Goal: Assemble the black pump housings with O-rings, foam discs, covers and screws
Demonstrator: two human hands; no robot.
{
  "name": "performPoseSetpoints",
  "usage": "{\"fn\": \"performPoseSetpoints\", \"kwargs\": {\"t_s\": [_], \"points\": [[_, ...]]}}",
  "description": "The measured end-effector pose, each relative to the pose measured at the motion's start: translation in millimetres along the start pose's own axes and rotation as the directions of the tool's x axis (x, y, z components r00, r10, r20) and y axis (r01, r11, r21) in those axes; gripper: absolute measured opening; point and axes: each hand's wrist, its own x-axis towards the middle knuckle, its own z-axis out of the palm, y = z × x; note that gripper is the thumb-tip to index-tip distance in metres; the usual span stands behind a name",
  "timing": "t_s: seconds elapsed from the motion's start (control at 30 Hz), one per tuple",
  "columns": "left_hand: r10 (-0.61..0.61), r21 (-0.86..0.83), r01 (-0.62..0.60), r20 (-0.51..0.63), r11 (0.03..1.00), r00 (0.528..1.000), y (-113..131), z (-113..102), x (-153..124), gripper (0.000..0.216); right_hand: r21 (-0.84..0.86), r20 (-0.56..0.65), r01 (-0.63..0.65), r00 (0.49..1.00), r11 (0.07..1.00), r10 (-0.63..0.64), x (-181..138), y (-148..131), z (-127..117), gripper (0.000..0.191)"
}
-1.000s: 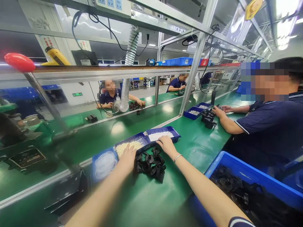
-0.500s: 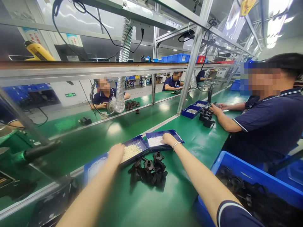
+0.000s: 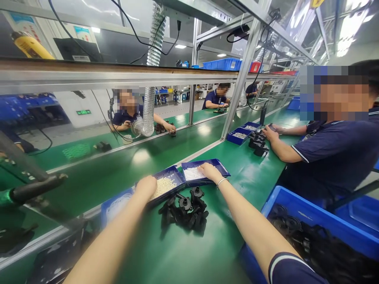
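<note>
At far left I note a blue tray (image 3: 104,213) of clear loops (image 3: 118,207). My left hand (image 3: 146,187) is at the left end of the middle tray (image 3: 170,194), beside cream-coloured rings (image 3: 166,185); its fingertips are hidden, so I cannot tell whether they are apart or together. Black parts (image 3: 186,211) lie piled on the green bench (image 3: 219,236), between my forearms and untouched. My right hand (image 3: 209,172) reaches into the right tray (image 3: 220,167), fingers curled down at white pieces (image 3: 191,173); I cannot confirm a grip. At right stands a blue bin (image 3: 314,207) of further black parts. I judge the step in hand to be picking small pieces with both hands; the next move calls for a fine pinch and a lift clear of the tray walls.
</note>
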Motion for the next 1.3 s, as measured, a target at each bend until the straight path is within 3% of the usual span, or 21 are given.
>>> {"fn": "performPoseSetpoints", "kwargs": {"t_s": [0.2, 0.27, 0.37, 0.4, 0.47, 0.53, 0.6, 0.67, 0.73, 0.83, 1.0, 1.1, 1.3], "points": [[-0.002, -0.369, -0.043, -0.121, 0.929, 0.993, 4.7, -25.9, -28.3, 0.015, 0.277, -0.158, -0.032, 0.984, 0.96, 0.079, -10.6, -4.8, -3.8, 0.037], [0.011, -0.541, -0.096, -0.159, 0.836, 0.987, 10.9, -39.5, -58.3, 0.016, 0.392, -0.19, -0.028, 0.976, 0.919, 0.111, -15.0, -8.1, -9.7, 0.036], [0.037, -0.76, -0.172, -0.191, 0.627, 0.981, 28.8, -45.0, -127.7, 0.026, 0.571, -0.224, 0.016, 0.965, 0.821, 0.137, -24.6, -20.8, -23.3, 0.034], [0.052, -0.832, -0.183, -0.183, 0.524, 0.982, 36.5, -39.9, -153.7, 0.026, 0.625, -0.238, 0.045, 0.962, 0.779, 0.135, -31.2, -28.1, -27.6, 0.034], [0.069, -0.998, -0.061, -0.061, -0.004, 0.996, 51.5, -18.7, -201.1, 0.026, 0.718, -0.256, 0.114, 0.961, 0.687, 0.107, -54.1, -47.5, -32.6, 0.036], [0.121, -0.924, 0.175, 0.142, -0.341, 0.982, 61.8, 11.9, -234.7, 0.03, 0.789, -0.233, 0.164, 0.972, 0.591, 0.041, -92.1, -70.9, -29.4, 0.04], [0.148, -0.771, 0.341, 0.311, -0.538, 0.939, 64.3, 42.9, -252.3, 0.04, 0.845, -0.149, 0.161, 0.987, 0.51, -0.063, -142.3, -93.8, -17.5, 0.041], [0.139, -0.65, 0.393, 0.406, -0.651, 0.903, 59.9, 67.1, -258.1, 0.042, 0.883, -0.016, 0.099, 0.984, 0.459, -0.18, -196.1, -111.3, -0.1, 0.041], [0.109, -0.584, 0.376, 0.44, -0.719, 0.892, 52.0, 81.9, -258.4, 0.034, 0.924, 0.202, -0.064, 0.92, 0.378, -0.336, -243.5, -120.5, 18.2, 0.04], [0.071, -0.541, 0.335, 0.449, -0.772, 0.89, 42.3, 90.5, -257.8, 0.014, 0.917, 0.353, -0.22, 0.836, 0.332, -0.42, -289.2, -122.3, 39.3, 0.038], [0.052, -0.574, 0.325, 0.439, -0.751, 0.897, 38.5, 91.5, -260.1, 0.007, 0.899, 0.369, -0.219, 0.844, 0.378, -0.389, -308.5, -121.8, 50.4, 0.036], [0.03, -0.626, 0.321, 0.429, -0.711, 0.903, 37.7, 89.0, -259.7, 0.022, 0.906, 0.378, -0.247, 0.838, 0.344, -0.393, -308.7, -123.8, 52.6, 0.036], [0.01, -0.673, 0.307, 0.407, -0.673, 0.913, 33.9, 88.3, -258.1, 0.035, 0.926, 0.308, -0.204, 0.894, 0.317, -0.324, -306.1, -123.1, 60.2, 0.03]]}}
